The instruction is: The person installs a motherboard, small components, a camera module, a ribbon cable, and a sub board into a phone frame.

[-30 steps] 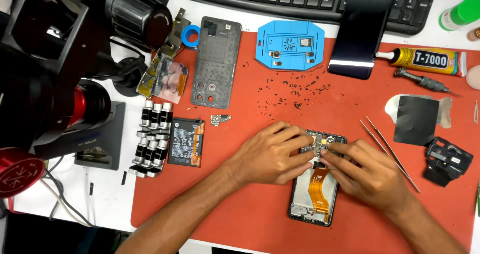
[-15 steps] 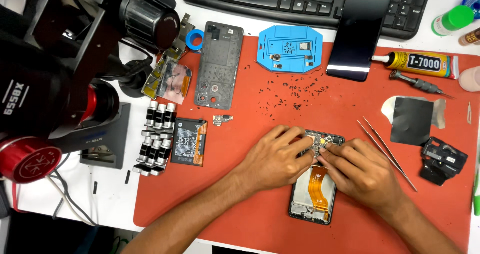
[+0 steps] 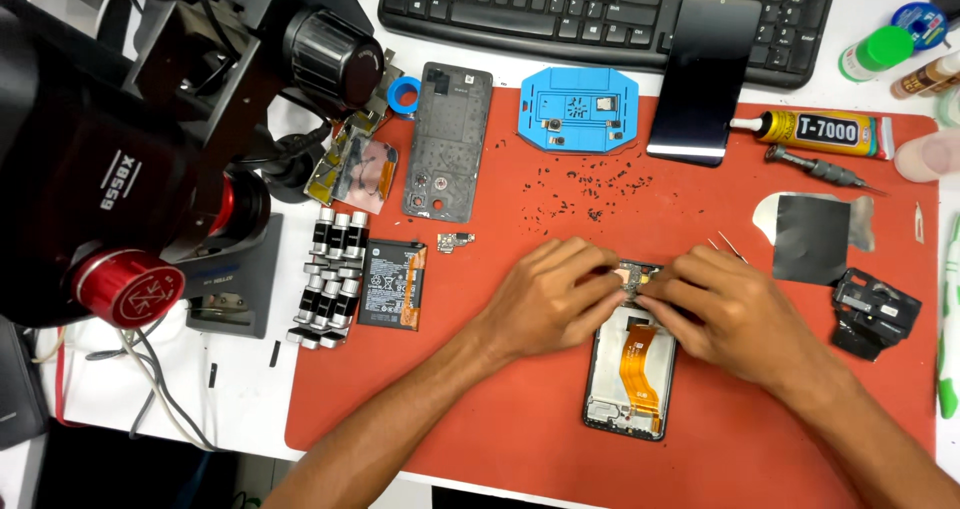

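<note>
While both hands meet over the upper end of an opened phone frame [image 3: 632, 379], the left hand [image 3: 550, 299] and the right hand [image 3: 725, 314] press their fingers together on a small circuit board [image 3: 637, 279] at the frame's top. The frame lies flat on a red work mat [image 3: 500, 429] on the table, an orange flex cable [image 3: 640, 354] running down its middle. A black battery [image 3: 390, 284] and a row of screwdriver bits [image 3: 330, 279] lie well left of the hands. Tweezers [image 3: 728, 246] poke out just behind the right hand.
</note>
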